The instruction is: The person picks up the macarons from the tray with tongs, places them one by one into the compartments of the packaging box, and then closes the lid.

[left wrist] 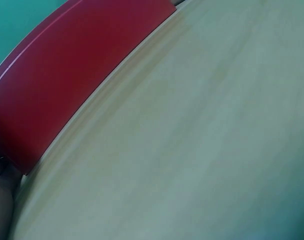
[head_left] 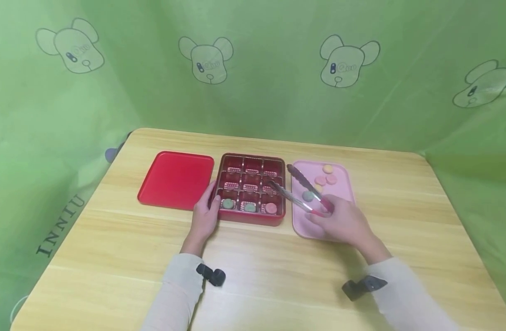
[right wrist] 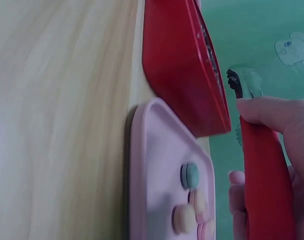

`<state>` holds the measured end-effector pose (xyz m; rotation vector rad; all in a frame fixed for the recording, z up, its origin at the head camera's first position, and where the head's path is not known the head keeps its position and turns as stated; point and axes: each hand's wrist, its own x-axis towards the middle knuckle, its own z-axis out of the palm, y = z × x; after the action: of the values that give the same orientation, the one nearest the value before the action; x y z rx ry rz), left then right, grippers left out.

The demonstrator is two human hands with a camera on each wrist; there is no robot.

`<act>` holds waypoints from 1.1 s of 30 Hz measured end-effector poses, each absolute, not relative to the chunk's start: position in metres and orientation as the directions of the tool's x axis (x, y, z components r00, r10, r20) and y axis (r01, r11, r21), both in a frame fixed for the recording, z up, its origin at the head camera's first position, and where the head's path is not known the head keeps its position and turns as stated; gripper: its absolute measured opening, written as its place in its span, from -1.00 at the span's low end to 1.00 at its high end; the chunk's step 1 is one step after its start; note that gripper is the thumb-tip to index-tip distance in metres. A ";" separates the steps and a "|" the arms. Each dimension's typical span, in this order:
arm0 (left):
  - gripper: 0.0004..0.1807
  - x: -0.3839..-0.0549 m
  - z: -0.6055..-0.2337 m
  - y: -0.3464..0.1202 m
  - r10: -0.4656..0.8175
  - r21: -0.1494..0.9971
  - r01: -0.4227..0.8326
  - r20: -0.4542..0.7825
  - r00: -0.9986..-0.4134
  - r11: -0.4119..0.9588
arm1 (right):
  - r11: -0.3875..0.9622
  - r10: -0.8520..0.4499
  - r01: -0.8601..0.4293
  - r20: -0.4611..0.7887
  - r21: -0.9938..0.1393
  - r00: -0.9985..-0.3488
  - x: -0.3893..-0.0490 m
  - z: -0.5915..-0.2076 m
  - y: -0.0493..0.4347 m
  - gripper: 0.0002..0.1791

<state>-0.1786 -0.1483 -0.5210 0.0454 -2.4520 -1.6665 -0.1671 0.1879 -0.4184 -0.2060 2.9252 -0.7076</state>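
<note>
In the head view my left hand (head_left: 204,215) grips the front left corner of a red box (head_left: 250,219), its thumb at the rim. The box has a clear divided insert; its front row holds a green macaron (head_left: 227,203), another green macaron (head_left: 250,207) and a pink macaron (head_left: 271,208). My right hand (head_left: 346,223) holds metal tongs (head_left: 294,198) by their red handle (right wrist: 264,175). Nothing shows between the spread tong tips, one over the box's right side, the other near the pink tray (head_left: 301,225). On that tray lie several macarons, among them a green one (right wrist: 190,175).
A flat red lid (head_left: 176,179) lies left of the box on the wooden table (head_left: 253,285). The tray stands close to the box's right side. A green printed curtain (head_left: 273,105) hangs behind the table and along its sides.
</note>
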 end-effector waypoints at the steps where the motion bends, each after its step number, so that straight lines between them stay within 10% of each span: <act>1: -0.44 -0.179 -0.521 -0.148 -0.126 0.925 0.071 0.126 -0.984 0.373 | 0.884 -0.157 -0.097 -0.095 -0.458 -0.983 -0.166 -0.419 0.191 -0.38; 33: -0.44 -0.177 -0.518 -0.148 -0.127 0.930 0.074 0.128 -0.984 0.361 | 0.929 -0.054 0.031 -0.218 -0.369 -0.974 -0.131 -0.427 0.280 -0.08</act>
<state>-0.1767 -0.1481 -0.5181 0.0481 -2.4395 -1.6813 -0.1307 0.2799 -0.4273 -0.0176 2.8625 -0.5534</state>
